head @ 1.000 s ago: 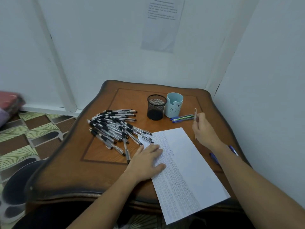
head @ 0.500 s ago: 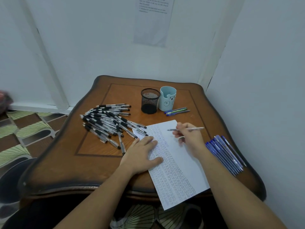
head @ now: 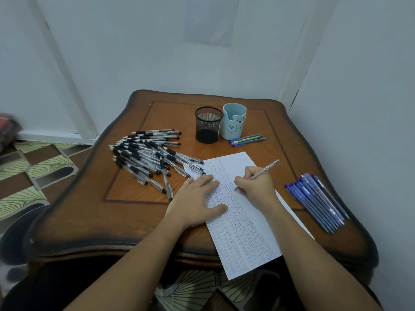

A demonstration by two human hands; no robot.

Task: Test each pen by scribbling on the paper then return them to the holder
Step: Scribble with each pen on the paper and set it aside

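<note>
A white sheet of paper (head: 251,234) covered in rows of blue scribbles lies on the wooden table (head: 134,212), hanging over its front edge. My left hand (head: 197,200) lies flat on the sheet's left side, fingers straight. My right hand (head: 256,182) grips a clear pen (head: 267,169) in a writing hold, tip touching the paper. A black mesh holder (head: 207,124) and a pale blue bear cup (head: 233,122) stand at the back of the table.
A big heap of several black-grip pens (head: 148,158) lies left of the paper. A row of several blue pens (head: 318,200) lies at the right edge. Three coloured pens (head: 247,139) rest beside the cup. Walls close in behind and to the right.
My right hand carried the pen from near the cup down to the paper, turned it into a writing hold and lowered its tip onto the sheet. The left hand stayed put.
</note>
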